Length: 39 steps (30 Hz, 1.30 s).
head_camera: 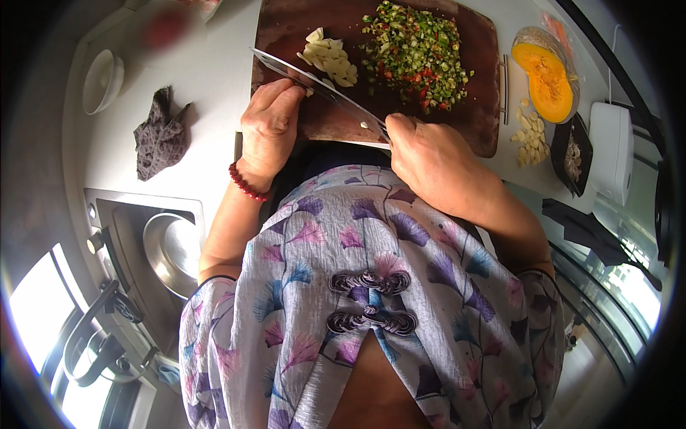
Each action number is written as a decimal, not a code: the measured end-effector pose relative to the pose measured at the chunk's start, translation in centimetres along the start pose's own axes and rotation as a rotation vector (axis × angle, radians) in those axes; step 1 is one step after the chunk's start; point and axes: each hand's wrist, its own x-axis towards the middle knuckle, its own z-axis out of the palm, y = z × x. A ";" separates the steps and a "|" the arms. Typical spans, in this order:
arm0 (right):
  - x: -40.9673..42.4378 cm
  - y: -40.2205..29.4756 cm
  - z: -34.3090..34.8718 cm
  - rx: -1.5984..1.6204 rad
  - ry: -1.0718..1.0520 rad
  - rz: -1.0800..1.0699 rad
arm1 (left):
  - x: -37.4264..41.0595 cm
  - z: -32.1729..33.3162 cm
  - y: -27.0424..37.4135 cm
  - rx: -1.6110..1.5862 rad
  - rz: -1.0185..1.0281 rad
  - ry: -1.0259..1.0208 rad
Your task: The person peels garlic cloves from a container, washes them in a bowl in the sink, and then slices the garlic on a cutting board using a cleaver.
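My right hand (429,155) grips the handle of a broad-bladed kitchen knife (332,95), whose blade slants up to the left over a dark wooden cutting board (343,120). Near the blade's far part, my left hand (273,115) has its fingers bent together at a small pale piece (309,92), probably garlic; how firmly they hold it is hidden. Just beyond the blade lies a pile of sliced garlic (332,58). Chopped green and red peppers (418,59) are spread over the board's right half. A small pale bit (364,125) sits on the board near the knife's heel.
Right of the board are a cut pumpkin (546,80), peeled garlic cloves (530,137) and a dark container with scraps (574,155). To the left are a white bowl (103,81), a crumpled dark cloth (161,134) and a sink (128,225) holding a metal basin (174,249).
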 end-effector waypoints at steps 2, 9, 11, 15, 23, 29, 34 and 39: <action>0.7 -0.1 -0.2 0.064 0.018 0.019 | -0.1 0.0 0.1 -0.009 -0.017 0.000; 1.0 0.8 1.0 0.144 0.230 -0.046 | 0.0 -0.1 0.0 -0.006 -0.007 0.003; 0.5 0.6 0.5 0.151 0.221 -0.059 | 0.1 -0.2 0.1 -0.002 -0.011 -0.006; 0.2 0.3 -0.2 0.162 0.177 -0.044 | 0.0 -0.2 0.0 0.012 -0.009 -0.014; 1.7 1.0 0.7 0.170 0.190 -0.061 | 0.0 -0.1 -0.1 -0.008 -0.002 -0.003; 0.4 0.5 -0.1 0.201 0.225 -0.064 | 0.1 -0.2 0.0 0.000 -0.005 -0.009; 0.7 0.8 -0.4 0.224 0.154 -0.057 | -0.1 -0.3 -0.1 -0.006 -0.019 -0.022; 1.9 1.1 0.4 0.367 0.189 0.005 | 0.0 -0.3 -0.2 -0.006 0.000 -0.020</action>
